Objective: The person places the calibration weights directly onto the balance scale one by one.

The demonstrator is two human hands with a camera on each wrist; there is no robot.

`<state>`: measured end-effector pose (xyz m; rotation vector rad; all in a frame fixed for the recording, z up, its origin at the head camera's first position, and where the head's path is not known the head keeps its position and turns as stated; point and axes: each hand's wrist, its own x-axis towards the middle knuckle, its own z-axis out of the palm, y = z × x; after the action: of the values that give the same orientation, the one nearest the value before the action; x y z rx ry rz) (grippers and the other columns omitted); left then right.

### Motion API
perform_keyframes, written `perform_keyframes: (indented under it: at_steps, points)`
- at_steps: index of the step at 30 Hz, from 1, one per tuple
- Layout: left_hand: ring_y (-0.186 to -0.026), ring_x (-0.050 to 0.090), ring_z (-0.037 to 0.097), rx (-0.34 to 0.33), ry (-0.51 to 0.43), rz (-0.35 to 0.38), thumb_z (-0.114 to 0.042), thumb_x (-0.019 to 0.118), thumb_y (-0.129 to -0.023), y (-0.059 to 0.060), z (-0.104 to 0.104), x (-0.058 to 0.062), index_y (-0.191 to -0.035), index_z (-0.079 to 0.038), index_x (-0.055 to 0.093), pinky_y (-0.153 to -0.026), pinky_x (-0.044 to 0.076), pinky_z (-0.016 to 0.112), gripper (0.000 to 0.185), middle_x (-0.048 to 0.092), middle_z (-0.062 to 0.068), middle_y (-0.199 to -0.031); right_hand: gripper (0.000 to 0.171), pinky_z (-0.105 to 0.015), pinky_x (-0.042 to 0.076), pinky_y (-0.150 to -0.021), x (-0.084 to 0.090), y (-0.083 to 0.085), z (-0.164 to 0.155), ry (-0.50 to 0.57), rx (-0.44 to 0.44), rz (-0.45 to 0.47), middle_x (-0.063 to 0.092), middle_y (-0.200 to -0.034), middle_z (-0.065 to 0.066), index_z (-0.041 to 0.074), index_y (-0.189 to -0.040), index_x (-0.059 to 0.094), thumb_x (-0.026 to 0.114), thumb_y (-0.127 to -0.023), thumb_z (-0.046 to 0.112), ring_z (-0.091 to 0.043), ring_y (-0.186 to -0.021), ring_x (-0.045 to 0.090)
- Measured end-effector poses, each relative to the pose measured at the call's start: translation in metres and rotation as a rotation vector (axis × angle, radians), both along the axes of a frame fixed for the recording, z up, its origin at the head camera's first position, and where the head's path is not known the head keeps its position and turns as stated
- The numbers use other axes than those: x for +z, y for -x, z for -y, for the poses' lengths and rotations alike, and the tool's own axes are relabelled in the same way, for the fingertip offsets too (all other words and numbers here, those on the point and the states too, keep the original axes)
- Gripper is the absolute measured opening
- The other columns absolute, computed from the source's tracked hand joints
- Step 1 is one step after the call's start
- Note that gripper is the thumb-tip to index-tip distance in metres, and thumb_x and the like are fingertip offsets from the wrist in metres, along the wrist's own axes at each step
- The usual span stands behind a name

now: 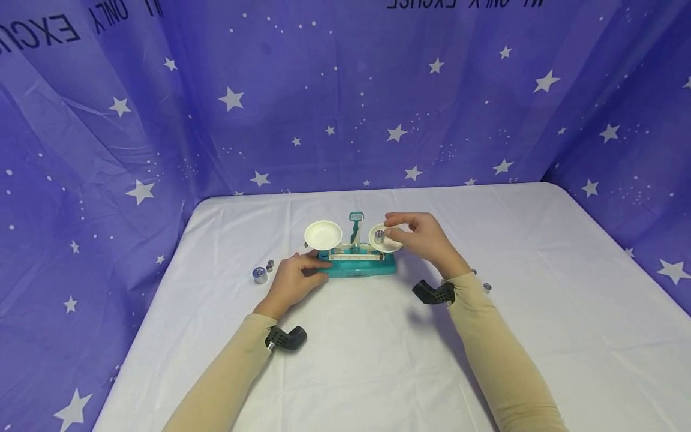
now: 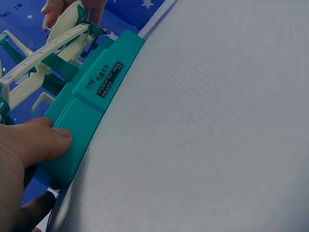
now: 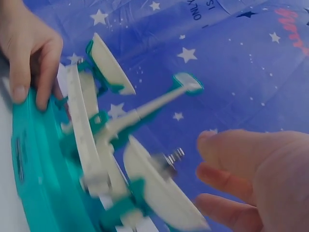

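A teal balance scale (image 1: 357, 266) stands mid-table on the white cloth. Its left white pan (image 1: 323, 234) is bare. A small metal weight (image 1: 379, 236) sits in the right pan (image 1: 390, 245). My left hand (image 1: 309, 267) grips the left end of the scale's base (image 2: 96, 101), thumb on the front face. My right hand (image 1: 398, 230) hovers at the right pan with relaxed fingers (image 3: 227, 176). They stay a little apart from the weight (image 3: 170, 161) and hold nothing.
Two loose metal weights, a large one (image 1: 260, 275) and a small one (image 1: 270, 264), lie on the table (image 1: 378, 360) left of the scale. Another small weight (image 1: 487, 287) lies by my right forearm. A starry blue curtain (image 1: 345, 108) closes off the back and sides.
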<state>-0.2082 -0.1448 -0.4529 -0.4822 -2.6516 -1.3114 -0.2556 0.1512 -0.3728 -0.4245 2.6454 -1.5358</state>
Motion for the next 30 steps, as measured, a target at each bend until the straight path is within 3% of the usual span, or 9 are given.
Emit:
perform_keyframes:
  at_steps: [10, 12, 15, 17, 20, 23, 28, 30]
  points:
    - [-0.133, 0.061, 0.034, 0.002, 0.003, 0.004, -0.008, 0.081, -0.080, 0.000, -0.001, 0.000, -0.101, -0.010, 0.082, -0.124, 0.028, 0.061, 0.021, 0.071, 0.016, -0.128, 0.047, -0.053, 0.031, -0.125, -0.007, -0.022, -0.080, -0.067, -0.142, 0.019, 0.062, -0.142, -0.019, -0.003, -0.130, 0.066, 0.061, -0.102, 0.033, -0.034, -0.142, 0.050]
    - [-0.132, 0.061, 0.034, 0.003, 0.006, -0.004, -0.009, 0.081, -0.080, 0.000, -0.001, -0.001, -0.101, -0.010, 0.082, -0.124, 0.029, 0.061, 0.021, 0.071, 0.017, -0.128, 0.050, -0.048, 0.039, -0.121, -0.011, -0.028, -0.098, -0.105, -0.187, 0.020, 0.063, -0.142, -0.019, -0.001, -0.131, 0.066, 0.060, -0.102, 0.039, -0.026, -0.138, 0.055]
    - [-0.131, 0.062, 0.035, 0.003, 0.009, -0.017, -0.009, 0.082, -0.080, 0.000, -0.001, -0.002, -0.100, -0.010, 0.082, -0.123, 0.030, 0.062, 0.021, 0.070, 0.018, -0.128, 0.054, -0.029, 0.048, -0.106, -0.018, -0.036, -0.122, -0.147, -0.244, 0.017, 0.065, -0.139, -0.016, 0.001, -0.131, 0.067, 0.058, -0.101, 0.045, -0.003, -0.120, 0.059]
    - [-0.131, 0.062, 0.036, 0.001, 0.011, -0.021, -0.009, 0.082, -0.080, 0.000, 0.000, -0.002, -0.100, -0.009, 0.082, -0.122, 0.030, 0.062, 0.021, 0.070, 0.019, -0.128, 0.054, -0.016, 0.047, -0.094, -0.022, -0.039, -0.134, -0.156, -0.280, 0.013, 0.071, -0.132, -0.006, 0.002, -0.130, 0.067, 0.060, -0.100, 0.046, 0.011, -0.108, 0.055]
    - [-0.131, 0.062, 0.036, 0.001, 0.015, -0.018, -0.008, 0.082, -0.080, 0.000, 0.001, -0.003, -0.101, -0.009, 0.082, -0.122, 0.030, 0.063, 0.021, 0.070, 0.018, -0.128, 0.053, -0.006, 0.043, -0.084, -0.029, -0.040, -0.147, -0.147, -0.308, 0.008, 0.072, -0.110, 0.019, 0.001, -0.129, 0.068, 0.062, -0.100, 0.045, 0.019, -0.097, 0.052]
    - [-0.132, 0.061, 0.036, 0.006, 0.009, -0.008, -0.009, 0.082, -0.080, -0.001, 0.001, -0.003, -0.100, -0.009, 0.082, -0.123, 0.029, 0.063, 0.020, 0.071, 0.018, -0.128, 0.050, -0.009, 0.043, -0.087, -0.035, -0.037, -0.155, -0.146, -0.311, 0.003, 0.068, -0.100, 0.031, 0.001, -0.126, 0.069, 0.064, -0.099, 0.042, 0.020, -0.095, 0.053]
    - [-0.132, 0.061, 0.037, 0.007, 0.010, -0.009, -0.008, 0.081, -0.080, 0.000, 0.000, -0.004, -0.100, -0.009, 0.082, -0.123, 0.029, 0.063, 0.020, 0.071, 0.018, -0.127, 0.044, -0.034, 0.046, -0.108, -0.041, -0.034, -0.163, -0.169, -0.294, 0.012, 0.076, -0.120, 0.012, 0.007, -0.122, 0.074, 0.067, -0.097, 0.042, 0.022, -0.100, 0.048]
    - [-0.132, 0.061, 0.037, 0.003, 0.009, -0.016, -0.008, 0.081, -0.080, 0.001, -0.001, -0.004, -0.100, -0.009, 0.082, -0.123, 0.029, 0.063, 0.020, 0.072, 0.018, -0.127, 0.045, -0.032, 0.045, -0.110, -0.044, -0.034, -0.166, -0.168, -0.280, 0.019, 0.073, -0.123, 0.016, 0.008, -0.123, 0.074, 0.067, -0.097, 0.043, 0.025, -0.102, 0.047]
